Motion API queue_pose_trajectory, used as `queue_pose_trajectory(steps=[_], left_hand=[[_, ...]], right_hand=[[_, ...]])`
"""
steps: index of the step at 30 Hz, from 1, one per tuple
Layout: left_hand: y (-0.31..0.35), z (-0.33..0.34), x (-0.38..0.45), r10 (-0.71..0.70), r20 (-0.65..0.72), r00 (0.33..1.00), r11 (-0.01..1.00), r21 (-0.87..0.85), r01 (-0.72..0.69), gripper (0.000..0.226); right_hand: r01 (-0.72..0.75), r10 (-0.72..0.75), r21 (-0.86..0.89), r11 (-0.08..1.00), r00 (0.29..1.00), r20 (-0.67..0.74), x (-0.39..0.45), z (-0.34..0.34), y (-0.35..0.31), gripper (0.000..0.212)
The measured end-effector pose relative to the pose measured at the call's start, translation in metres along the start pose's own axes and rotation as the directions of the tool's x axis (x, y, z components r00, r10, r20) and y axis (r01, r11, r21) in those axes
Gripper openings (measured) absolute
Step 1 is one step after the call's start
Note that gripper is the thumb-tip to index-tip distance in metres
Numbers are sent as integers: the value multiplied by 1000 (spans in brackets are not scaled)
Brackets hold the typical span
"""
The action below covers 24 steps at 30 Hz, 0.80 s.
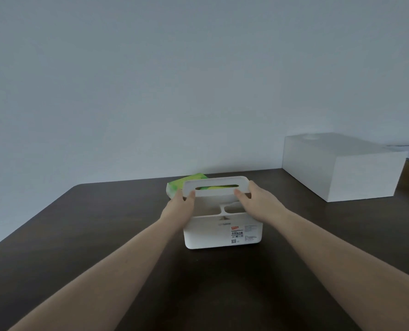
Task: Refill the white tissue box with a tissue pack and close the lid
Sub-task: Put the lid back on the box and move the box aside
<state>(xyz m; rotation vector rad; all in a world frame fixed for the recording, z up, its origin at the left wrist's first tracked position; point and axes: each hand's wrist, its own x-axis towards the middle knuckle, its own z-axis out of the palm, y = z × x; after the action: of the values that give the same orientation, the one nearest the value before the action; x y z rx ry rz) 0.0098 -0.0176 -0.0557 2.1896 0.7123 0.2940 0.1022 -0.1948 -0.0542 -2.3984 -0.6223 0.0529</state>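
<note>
both hands (pixel 179 209) gripping lid (pixel 216 186) — raised, box (pixel 222 232) open

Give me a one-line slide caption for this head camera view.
Both hands, left hand and right hand, lift the lid off the white tissue box; green tissue pack waits behind.

2 hands (pixel 178 207), 1 tissue box (pixel 222 232), 1 lid (pixel 216 186), 1 tissue pack (pixel 177 186), 1 large white box (pixel 341 168).

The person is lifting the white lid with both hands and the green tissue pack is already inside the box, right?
Not quite. The head view shows both hands, left hand and right hand, holding the lid raised over the white tissue box, but the green tissue pack is not inside. It lies on the table behind the box, partly seen through the lid's slot.
</note>
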Motion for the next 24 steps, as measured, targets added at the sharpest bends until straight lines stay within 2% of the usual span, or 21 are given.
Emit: queue_pose_trajectory(steps=[6,10,19,21,24], left_hand=[[-3,5,-3,-35,44,998,994,-104,40,68],[-11,9,-2,-48,47,998,987,-149,54,70],[-5,6,-10,-66,67,996,991,-116,73,69],[-3,2,-12,-78,101,992,985,-148,92,70],[-13,1,-1,-120,207,971,956,-239,169,61]], right_hand=[[-30,32,-87,996,999,23,3,5,2,83],[-23,24,-91,996,1000,11,3,10,5,84],[-41,45,-71,997,997,59,-1,10,6,81],[-62,65,-47,997,995,71,-3,6,5,80],[-79,81,-16,997,990,115,-10,-1,-2,84]])
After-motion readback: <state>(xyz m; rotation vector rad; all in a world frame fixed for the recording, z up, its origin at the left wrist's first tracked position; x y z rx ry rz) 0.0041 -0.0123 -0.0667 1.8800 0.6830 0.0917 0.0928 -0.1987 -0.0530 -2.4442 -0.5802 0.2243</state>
